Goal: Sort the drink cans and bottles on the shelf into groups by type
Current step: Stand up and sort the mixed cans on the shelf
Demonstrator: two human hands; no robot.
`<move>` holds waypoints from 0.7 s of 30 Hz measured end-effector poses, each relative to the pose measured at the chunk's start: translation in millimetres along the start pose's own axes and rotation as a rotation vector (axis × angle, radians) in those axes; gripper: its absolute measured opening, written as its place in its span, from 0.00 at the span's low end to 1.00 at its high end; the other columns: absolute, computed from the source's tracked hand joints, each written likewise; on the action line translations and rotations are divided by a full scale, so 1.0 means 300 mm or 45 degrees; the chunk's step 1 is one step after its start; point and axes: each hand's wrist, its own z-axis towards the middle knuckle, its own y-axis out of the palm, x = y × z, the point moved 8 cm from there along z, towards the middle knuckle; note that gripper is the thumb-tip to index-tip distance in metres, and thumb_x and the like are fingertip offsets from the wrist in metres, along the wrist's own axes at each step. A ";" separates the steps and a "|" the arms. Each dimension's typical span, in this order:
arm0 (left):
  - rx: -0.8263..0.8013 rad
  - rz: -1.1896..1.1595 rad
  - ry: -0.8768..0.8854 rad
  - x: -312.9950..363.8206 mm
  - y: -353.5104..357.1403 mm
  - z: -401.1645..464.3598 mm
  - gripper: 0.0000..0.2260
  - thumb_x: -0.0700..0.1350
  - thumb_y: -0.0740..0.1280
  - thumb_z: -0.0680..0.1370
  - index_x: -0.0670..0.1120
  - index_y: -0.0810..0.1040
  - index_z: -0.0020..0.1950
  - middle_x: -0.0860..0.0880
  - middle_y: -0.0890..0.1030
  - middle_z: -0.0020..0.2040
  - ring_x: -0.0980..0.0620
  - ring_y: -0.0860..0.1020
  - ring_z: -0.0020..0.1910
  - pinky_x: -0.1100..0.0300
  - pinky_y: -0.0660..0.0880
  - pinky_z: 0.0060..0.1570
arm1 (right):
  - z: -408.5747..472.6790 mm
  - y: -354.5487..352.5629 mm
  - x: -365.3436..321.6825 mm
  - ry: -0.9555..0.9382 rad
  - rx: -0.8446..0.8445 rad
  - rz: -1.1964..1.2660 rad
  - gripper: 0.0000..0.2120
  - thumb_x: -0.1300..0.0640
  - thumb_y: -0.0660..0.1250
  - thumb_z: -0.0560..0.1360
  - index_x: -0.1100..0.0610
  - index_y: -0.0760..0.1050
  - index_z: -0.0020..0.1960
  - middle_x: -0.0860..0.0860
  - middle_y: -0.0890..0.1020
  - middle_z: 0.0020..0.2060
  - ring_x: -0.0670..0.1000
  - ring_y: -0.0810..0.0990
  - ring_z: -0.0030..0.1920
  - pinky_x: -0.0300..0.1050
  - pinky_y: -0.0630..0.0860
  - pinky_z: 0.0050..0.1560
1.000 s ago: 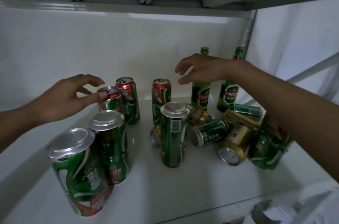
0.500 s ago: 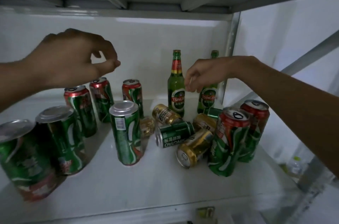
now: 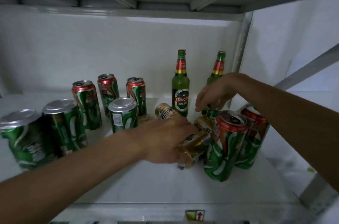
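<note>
White shelf (image 3: 146,187), left hand (image 3: 165,141) gripping gold can (image 3: 194,147) lying sideways

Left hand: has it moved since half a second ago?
Yes. The left hand has dropped from above the red-topped cans and crossed right, now resting on the lying gold can in front of the bottle.
</note>
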 end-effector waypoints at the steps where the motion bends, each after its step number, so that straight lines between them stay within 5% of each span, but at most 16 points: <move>1: 0.008 -0.021 -0.025 -0.001 0.042 0.000 0.31 0.65 0.69 0.76 0.56 0.64 0.75 0.52 0.70 0.65 0.49 0.75 0.61 0.52 0.79 0.51 | 0.015 0.004 0.003 0.014 -0.004 0.002 0.32 0.47 0.72 0.77 0.55 0.67 0.77 0.57 0.67 0.76 0.61 0.69 0.74 0.56 0.74 0.69; 4: 0.077 -0.047 -0.100 -0.006 0.128 -0.002 0.39 0.69 0.70 0.73 0.57 0.57 0.77 0.51 0.68 0.66 0.48 0.75 0.61 0.48 0.81 0.51 | 0.054 0.023 0.005 0.060 -0.030 -0.063 0.30 0.49 0.73 0.77 0.55 0.68 0.75 0.58 0.68 0.76 0.61 0.75 0.68 0.56 0.78 0.64; 8: 0.243 -0.194 -0.224 -0.013 0.190 0.002 0.43 0.69 0.73 0.70 0.59 0.55 0.78 0.53 0.68 0.66 0.48 0.76 0.61 0.55 0.77 0.48 | 0.102 0.065 0.008 0.107 -0.114 -0.124 0.26 0.52 0.74 0.76 0.59 0.74 0.71 0.59 0.74 0.71 0.59 0.82 0.59 0.57 0.80 0.62; 12: 0.363 -0.331 -0.279 -0.009 0.220 0.001 0.40 0.63 0.75 0.72 0.59 0.59 0.78 0.54 0.68 0.66 0.46 0.77 0.60 0.49 0.80 0.52 | 0.128 0.088 0.012 0.105 -0.156 -0.256 0.25 0.51 0.77 0.73 0.59 0.78 0.66 0.58 0.82 0.61 0.58 0.85 0.56 0.53 0.83 0.58; 21: 0.454 -0.360 -0.247 -0.039 0.177 -0.028 0.35 0.59 0.75 0.72 0.60 0.66 0.77 0.55 0.71 0.65 0.50 0.78 0.60 0.54 0.80 0.56 | 0.123 0.105 -0.011 0.033 -0.182 -0.243 0.17 0.60 0.77 0.73 0.66 0.80 0.59 0.61 0.85 0.53 0.62 0.85 0.56 0.58 0.80 0.61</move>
